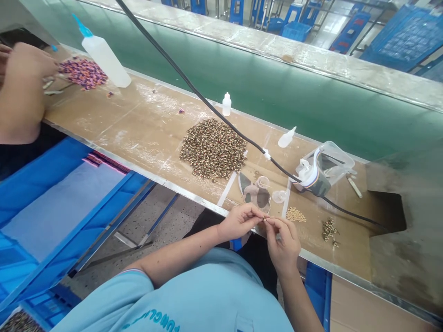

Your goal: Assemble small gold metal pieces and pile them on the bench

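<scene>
Green conveyor belt [277,92] runs along the far side of your counter [138,124], with blue crates [294,30] beyond it. Your left hand [238,222] and right hand [282,244] are together at the counter's near edge, their fingertips [259,214] pinching a tiny gold-toned piece [265,219] (too small and too covered by your fingers to make out its shape). Just right of your hands lies a small heap of pale beads [296,214], and farther right a darker cluster of beads [328,229]. A large pile of brown speckled beads [212,147] sits left of them, toward the far side of the counter. A clear plastic box [334,161] stands at far right. At the left edge, a co-worker's hand [31,62], cut off by the frame, rests beside a heap of purple beads [83,74].
</scene>
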A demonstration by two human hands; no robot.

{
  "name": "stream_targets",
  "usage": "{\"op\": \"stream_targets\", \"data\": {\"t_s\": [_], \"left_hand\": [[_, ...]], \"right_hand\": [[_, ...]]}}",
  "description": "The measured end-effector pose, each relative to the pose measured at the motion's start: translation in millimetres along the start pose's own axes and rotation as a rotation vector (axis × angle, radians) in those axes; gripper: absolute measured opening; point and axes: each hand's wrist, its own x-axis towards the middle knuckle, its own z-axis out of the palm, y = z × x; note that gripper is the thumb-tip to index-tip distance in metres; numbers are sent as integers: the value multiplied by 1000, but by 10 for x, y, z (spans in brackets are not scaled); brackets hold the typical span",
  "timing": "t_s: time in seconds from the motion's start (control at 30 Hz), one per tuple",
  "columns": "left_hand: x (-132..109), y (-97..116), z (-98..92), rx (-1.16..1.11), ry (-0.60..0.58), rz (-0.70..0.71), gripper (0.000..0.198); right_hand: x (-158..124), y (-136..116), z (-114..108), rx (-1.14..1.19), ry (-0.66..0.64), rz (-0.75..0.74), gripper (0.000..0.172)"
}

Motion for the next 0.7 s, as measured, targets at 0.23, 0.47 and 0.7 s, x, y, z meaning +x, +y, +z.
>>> {"op": "stream_targets", "data": {"t_s": [0.23, 0.47, 0.7], "left_hand": [[32, 45, 23, -27, -42, -68, 22], [29, 94, 24, 79, -37, -106, 18], [36, 75, 15, 86, -55, -101, 19]], "right_hand": [[-7, 100, -145, -65, -31, 162, 11], [-131, 630, -583, -364, 184, 351, 22], [-143, 671, -610, -469, 231, 379, 34]]}}
